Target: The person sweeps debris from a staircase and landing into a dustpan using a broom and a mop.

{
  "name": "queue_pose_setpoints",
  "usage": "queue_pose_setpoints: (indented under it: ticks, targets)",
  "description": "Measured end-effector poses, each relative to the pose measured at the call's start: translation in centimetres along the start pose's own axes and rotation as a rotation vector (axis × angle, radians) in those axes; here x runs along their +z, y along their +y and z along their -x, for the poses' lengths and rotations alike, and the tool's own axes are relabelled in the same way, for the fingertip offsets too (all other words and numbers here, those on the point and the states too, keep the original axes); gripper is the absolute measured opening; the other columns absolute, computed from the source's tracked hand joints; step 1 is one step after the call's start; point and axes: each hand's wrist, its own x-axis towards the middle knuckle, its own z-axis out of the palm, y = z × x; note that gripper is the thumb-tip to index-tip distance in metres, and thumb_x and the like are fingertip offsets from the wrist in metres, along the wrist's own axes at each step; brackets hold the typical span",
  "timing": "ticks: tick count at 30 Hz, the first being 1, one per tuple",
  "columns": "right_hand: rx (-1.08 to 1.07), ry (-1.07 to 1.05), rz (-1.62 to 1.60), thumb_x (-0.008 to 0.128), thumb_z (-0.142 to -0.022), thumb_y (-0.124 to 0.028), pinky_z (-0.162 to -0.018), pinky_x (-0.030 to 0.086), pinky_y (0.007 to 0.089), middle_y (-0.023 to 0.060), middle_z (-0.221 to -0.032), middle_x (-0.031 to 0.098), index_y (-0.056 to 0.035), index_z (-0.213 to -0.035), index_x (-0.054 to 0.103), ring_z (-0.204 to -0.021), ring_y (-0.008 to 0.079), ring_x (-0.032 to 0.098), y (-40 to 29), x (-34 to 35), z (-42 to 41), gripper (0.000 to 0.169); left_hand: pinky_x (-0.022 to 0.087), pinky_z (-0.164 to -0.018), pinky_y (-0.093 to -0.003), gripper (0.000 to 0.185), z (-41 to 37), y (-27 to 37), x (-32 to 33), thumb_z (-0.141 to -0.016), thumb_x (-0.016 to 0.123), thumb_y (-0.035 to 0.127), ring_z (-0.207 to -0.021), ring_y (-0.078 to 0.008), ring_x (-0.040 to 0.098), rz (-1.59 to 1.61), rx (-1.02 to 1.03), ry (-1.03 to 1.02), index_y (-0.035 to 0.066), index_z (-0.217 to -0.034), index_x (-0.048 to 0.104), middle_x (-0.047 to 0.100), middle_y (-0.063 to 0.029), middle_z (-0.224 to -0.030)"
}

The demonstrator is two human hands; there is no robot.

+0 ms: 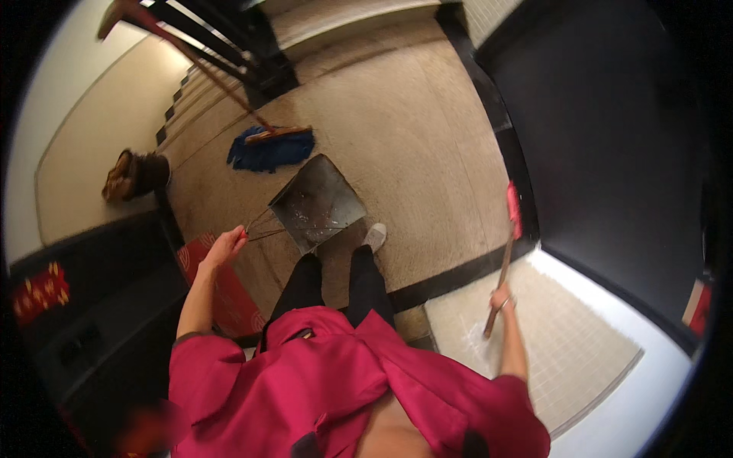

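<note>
My left hand (pixel 226 247) is closed around the red grip of a long-handled metal dustpan (pixel 329 197). Its pan hangs or rests in front of my feet, with pale bits of debris inside; I cannot tell whether it touches the floor. Out to the right, my right hand (pixel 501 297) grips the wooden handle of a brush or broom with a pink head (pixel 513 209). That head is beside the dark skirting along the right wall. Just beyond the dustpan, a mop with a blue head (pixel 272 150) stands on the floor, its long handle slanting up to the left.
Stairs (pixel 197 97) with a dark railing (pixel 263 51) lie at the far left, and a broad step (pixel 355 23) at the far side. A brown bundle (pixel 134 174) is by the left wall. A red patterned mat or board (pixel 229 292) lies below my left arm. A dark panel (pixel 601 149) stands right.
</note>
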Motion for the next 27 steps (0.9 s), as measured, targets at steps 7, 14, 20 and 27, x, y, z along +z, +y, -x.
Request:
queue_pose_setpoints:
  ticks: [7, 14, 20, 27]
  targets:
    - [-0.018, -0.441, 0.068, 0.046, -0.068, -0.009, -0.049, 0.046, 0.04, 0.0213, -0.067, 0.053, -0.01, -0.111, 0.026, -0.057, 0.0329, 0.057, -19.9, 0.5, 17.1, 0.047, 0.038, -0.055, -0.0339, 0.014, 2.8, -2.5, -1.6, -0.081, 0.046, 0.012, -0.061, -0.0336, 0.046, 0.066, -0.163, 0.147, 0.001, -0.078, 0.038, 0.048, -0.0179, -0.066]
    - [-0.207, -0.974, -0.152, 0.045, -0.075, -0.004, -0.038, 0.036, 0.0274, 0.0065, -0.054, 0.043, -0.0142, -0.128, 0.012, -0.043, 0.0143, 0.044, -34.6, 6.4, 16.2, 0.063, 0.04, -0.057, -0.0401, 0.019, 8.6, -11.5, 0.2, -0.08, 0.048, 0.019, -0.072, -0.0364, 0.053, 0.077, -0.359, 0.344, 0.002, -0.084, 0.042, 0.054, -0.0201, -0.073]
    - [-0.61, -0.962, 0.139, 0.047, -0.076, -0.007, -0.035, 0.036, 0.0258, 0.0045, -0.053, 0.043, -0.011, -0.128, 0.014, -0.04, 0.0108, 0.043, -49.9, 10.9, 21.3, 0.062, 0.04, -0.06, -0.0433, 0.024, 12.4, -20.1, 1.9, -0.078, 0.049, 0.027, -0.076, -0.0366, 0.052, 0.176, -0.533, 0.444, 0.004, -0.085, 0.045, 0.054, -0.0205, -0.077]
    - [-1.03, -0.467, 0.92, 0.041, -0.074, -0.009, -0.059, 0.043, 0.043, 0.0244, -0.067, 0.053, -0.0015, -0.12, 0.015, -0.057, 0.04, 0.053, -63.5, 31.3, 22.4, 0.053, 0.041, -0.063, -0.0462, 0.026, 14.6, -29.7, 2.4, -0.078, 0.048, 0.03, -0.077, -0.0385, 0.052, 0.257, -0.654, 0.544, 0.005, -0.085, 0.045, 0.055, -0.022, -0.076]
